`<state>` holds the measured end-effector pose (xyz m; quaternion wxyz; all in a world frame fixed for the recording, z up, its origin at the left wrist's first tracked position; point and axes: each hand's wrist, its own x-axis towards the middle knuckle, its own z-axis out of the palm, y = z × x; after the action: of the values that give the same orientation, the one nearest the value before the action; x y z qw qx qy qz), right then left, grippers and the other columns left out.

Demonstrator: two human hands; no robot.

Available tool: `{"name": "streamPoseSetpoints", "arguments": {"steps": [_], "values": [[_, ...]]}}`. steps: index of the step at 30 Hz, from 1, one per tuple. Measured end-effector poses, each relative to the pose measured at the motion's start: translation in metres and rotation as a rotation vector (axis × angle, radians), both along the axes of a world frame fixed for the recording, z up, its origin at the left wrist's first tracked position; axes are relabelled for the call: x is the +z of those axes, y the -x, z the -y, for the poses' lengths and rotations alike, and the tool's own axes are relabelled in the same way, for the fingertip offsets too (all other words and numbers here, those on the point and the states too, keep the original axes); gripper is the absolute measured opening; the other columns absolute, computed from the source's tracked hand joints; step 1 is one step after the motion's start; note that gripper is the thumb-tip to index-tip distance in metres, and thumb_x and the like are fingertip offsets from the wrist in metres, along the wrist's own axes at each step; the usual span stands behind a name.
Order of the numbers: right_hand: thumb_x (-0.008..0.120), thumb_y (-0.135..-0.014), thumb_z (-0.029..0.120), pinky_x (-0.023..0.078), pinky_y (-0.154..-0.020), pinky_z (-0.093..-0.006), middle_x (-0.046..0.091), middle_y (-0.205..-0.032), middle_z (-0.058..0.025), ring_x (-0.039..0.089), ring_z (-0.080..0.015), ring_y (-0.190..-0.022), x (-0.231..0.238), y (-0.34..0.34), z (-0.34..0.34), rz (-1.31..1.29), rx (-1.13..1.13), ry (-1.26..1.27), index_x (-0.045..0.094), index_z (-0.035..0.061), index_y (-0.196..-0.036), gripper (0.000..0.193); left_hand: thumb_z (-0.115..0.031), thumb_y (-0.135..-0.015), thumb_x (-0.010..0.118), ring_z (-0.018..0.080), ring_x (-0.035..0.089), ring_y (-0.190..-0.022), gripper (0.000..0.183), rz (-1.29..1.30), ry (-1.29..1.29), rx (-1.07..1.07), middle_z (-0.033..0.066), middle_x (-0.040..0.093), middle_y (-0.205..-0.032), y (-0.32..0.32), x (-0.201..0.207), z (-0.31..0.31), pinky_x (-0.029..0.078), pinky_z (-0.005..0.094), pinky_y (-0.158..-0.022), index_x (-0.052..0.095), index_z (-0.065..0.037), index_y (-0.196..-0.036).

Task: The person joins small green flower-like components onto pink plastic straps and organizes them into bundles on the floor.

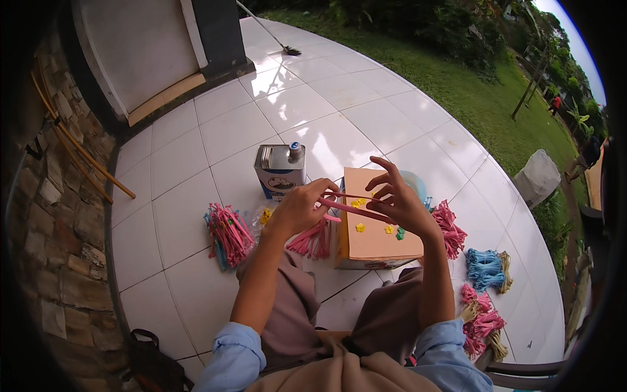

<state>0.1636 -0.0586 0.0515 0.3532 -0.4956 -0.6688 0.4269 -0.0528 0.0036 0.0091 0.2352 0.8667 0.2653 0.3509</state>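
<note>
Holding pink strip (356,208) over peach-topped carton (372,247), clamped in left hand (302,208); at right hand (403,208), pinched or only hooked, impossible to judge. Could twist, if pulled unevenly, or slip from loose pinch onto yellow flowers (360,228).
</note>
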Motion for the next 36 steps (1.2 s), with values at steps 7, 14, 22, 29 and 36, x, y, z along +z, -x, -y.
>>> {"name": "streamPoseSetpoints", "arguments": {"steps": [7,14,22,29,36], "values": [[0.063,-0.073,-0.006,0.052,-0.064,-0.0243,0.056,-0.085,-0.0071,0.057,-0.0114,-0.079,0.018,-0.022,0.006,-0.248,-0.3,-0.249,0.042,0.0049,-0.123,0.055,-0.024,-0.092,0.044,0.0089,0.033,-0.056,0.02,0.133,0.369,-0.038,-0.0004,0.037,-0.063,0.001,0.002,-0.002,0.029,0.0223,-0.054,0.048,-0.007,-0.101],[0.06,-0.075,-0.006,0.052,-0.067,-0.0237,0.057,-0.085,-0.0073,0.057,-0.0119,-0.08,0.014,-0.015,0.005,-0.368,-0.401,-0.439,0.039,0.003,-0.123,0.053,-0.043,-0.094,0.033,0.0022,0.031,-0.053,0.04,0.547,0.947,-0.227,-0.0039,0.038,-0.066,-0.003,-0.002,-0.004,0.024,0.017,-0.047,0.049,-0.007,-0.093],[0.063,-0.073,-0.004,0.052,-0.069,-0.0254,0.056,-0.08,-0.0061,0.058,-0.0128,-0.076,-0.006,-0.028,0.002,-0.135,-0.506,-0.195,0.037,0.0049,-0.123,0.058,-0.025,-0.093,0.047,0.0,0.028,-0.047,0.033,1.01,1.193,-0.226,-0.001,0.055,-0.078,-0.012,-0.009,-0.013,0.024,0.0161,-0.042,0.053,0.003,-0.109],[0.071,-0.076,0.023,0.041,-0.093,-0.0352,0.053,-0.113,-0.016,0.051,-0.0221,-0.107,0.011,-0.042,0.014,-0.146,-0.026,0.164,0.029,0.0103,-0.132,0.071,-0.026,-0.092,0.042,0.0002,0.027,-0.046,0.03,0.571,0.801,-0.022,-0.0068,0.037,-0.056,-0.01,-0.01,-0.01,0.02,0.0173,-0.044,0.059,-0.002,-0.086],[0.071,-0.073,0.015,0.045,-0.088,-0.0339,0.044,-0.121,-0.0188,0.05,-0.0229,-0.108,0.003,-0.022,0.0,-0.51,-0.363,-0.194,0.023,0.007,-0.132,0.076,-0.029,-0.087,0.043,0.0022,0.024,-0.046,0.033,0.346,0.753,-0.167,-0.008,0.027,-0.049,-0.007,0.005,0.002,0.019,0.0193,-0.045,0.058,-0.004,-0.071]]}}
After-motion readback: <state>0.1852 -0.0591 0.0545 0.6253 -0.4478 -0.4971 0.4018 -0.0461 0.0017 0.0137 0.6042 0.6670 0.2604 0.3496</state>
